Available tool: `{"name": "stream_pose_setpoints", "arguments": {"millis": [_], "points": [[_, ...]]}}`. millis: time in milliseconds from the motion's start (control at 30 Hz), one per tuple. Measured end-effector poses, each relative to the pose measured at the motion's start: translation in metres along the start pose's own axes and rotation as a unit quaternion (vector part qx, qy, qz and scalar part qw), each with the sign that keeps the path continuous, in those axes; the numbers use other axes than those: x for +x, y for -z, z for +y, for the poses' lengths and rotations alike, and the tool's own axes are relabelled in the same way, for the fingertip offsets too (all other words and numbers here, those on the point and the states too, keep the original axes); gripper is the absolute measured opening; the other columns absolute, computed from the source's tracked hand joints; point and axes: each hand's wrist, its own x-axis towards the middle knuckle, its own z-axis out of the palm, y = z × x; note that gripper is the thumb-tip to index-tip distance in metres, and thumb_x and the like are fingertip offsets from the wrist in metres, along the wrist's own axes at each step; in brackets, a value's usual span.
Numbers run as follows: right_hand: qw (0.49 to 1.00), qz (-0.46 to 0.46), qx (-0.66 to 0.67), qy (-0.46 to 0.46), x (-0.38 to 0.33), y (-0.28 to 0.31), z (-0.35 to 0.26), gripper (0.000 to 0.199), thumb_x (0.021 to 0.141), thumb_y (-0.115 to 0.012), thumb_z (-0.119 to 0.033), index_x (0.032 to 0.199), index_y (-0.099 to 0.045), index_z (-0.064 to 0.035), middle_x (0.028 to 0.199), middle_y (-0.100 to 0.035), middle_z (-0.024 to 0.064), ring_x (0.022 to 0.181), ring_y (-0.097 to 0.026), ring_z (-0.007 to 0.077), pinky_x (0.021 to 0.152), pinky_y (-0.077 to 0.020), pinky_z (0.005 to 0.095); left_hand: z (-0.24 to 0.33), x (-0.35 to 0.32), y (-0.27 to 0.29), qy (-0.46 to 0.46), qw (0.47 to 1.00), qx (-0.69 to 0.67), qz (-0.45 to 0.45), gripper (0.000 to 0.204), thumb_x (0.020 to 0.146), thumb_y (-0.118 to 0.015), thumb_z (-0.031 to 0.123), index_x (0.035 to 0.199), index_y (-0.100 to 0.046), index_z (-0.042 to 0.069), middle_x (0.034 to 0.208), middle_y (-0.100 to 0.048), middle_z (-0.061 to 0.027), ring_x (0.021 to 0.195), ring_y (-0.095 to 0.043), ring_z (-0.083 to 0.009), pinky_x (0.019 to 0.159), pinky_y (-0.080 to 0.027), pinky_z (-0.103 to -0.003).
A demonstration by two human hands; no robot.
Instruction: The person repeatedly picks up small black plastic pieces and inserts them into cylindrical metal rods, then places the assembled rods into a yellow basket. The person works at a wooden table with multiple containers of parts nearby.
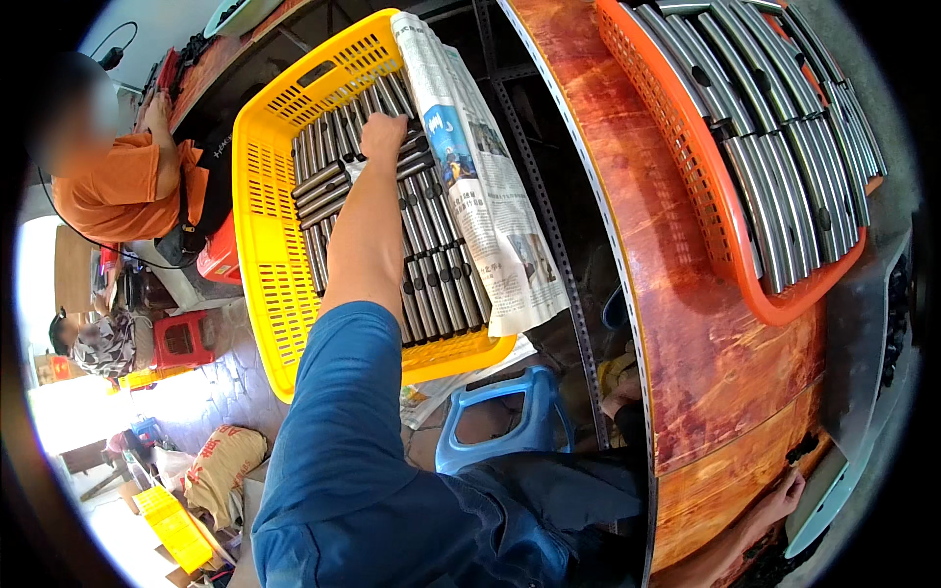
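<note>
My left hand point(382, 135) reaches into a yellow plastic basket point(257, 225), its fingers closed around what looks like a short metal tube. The fingers hide most of that piece. Rows of shiny metal tubes point(428, 294) with dark holes or ends fill the basket, some lying crosswise to the others. A printed newspaper sheet point(490, 206) hangs over the basket's right side. At the lower right, my right hand point(779, 498) rests by the wooden tabletop's edge, fingers loosely extended, with nothing visible in it.
An orange basket point(720, 201) of metal tubes point(794, 186) stands on the reddish wooden table point(725, 392). Below the yellow basket is a blue stool point(505, 416). A person in orange point(118, 186) sits at the left; another person point(103, 343) is farther back, beside a red stool point(183, 338).
</note>
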Motion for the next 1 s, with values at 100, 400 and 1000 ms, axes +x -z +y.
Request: {"name": "stream_pose_setpoints", "arguments": {"millis": [100,400,1000], "points": [[1.000,-0.013,0.004,-0.010,0.000,0.002,-0.002,0.031,0.104,-0.060,-0.027,0.100,-0.064,0.0038,0.085,-0.056,0.0060,0.079,-0.045,0.0159,0.071,-0.0416,0.0315,-0.017,0.021,-0.008,0.041,0.995,-0.086,0.028,0.061,0.075,-0.070,0.046,0.114,-0.072,-0.001,0.121,-0.069,-0.0247,0.118,-0.064,-0.0395,0.102,-0.050,-0.046],[0.999,0.026,0.019,0.005,-0.011,-0.013,-0.029,0.033,0.106,-0.057,-0.031,0.099,-0.067,-0.0005,0.077,-0.053,0.0057,0.071,-0.040,0.0151,0.066,-0.0383,0.0356,-0.087,0.072,-0.023,0.009,0.980,-0.192,0.053,0.043,0.073,-0.078,0.038,0.102,-0.079,0.006,0.102,-0.075,-0.0198,0.097,-0.072,-0.0359,0.091,-0.056,-0.044],[1.000,-0.005,-0.002,-0.013,-0.007,-0.002,-0.012,0.036,0.106,-0.057,-0.034,0.096,-0.064,0.0004,0.076,-0.050,0.0048,0.070,-0.038,0.0151,0.065,-0.0366,0.0352,-0.024,0.022,-0.026,-0.013,0.991,-0.113,0.070,0.042,0.077,-0.078,0.040,0.099,-0.078,0.005,0.108,-0.073,-0.0220,0.105,-0.069,-0.0382,0.093,-0.054,-0.047]]}}
